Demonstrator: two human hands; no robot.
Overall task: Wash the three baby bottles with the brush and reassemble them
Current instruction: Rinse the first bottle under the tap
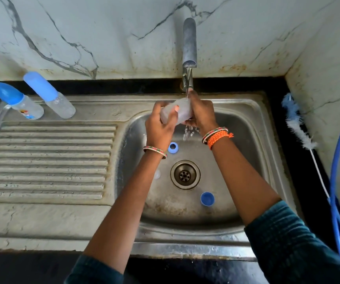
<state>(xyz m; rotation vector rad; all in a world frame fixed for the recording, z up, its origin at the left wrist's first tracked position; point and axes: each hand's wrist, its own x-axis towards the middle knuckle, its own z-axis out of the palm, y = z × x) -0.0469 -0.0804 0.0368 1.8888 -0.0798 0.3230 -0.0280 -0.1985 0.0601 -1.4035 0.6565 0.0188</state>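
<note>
Steel sink [247, 111] w/ running tap [189, 44]: clear plastic baby bottle [176, 110] under stream, btwn both hands, left hand [160, 128] gripping base end, right hand [203, 113] curled round mouth end. Two blue-capped bottles [42, 97] on drainboard, bottle brush [300, 128] on black tabletop [273, 87] at right.

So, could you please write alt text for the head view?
Both hands hold a clear baby bottle under the running tap over a steel sink. Two capped bottles stand on the drainboard; a bottle brush lies right.
</note>
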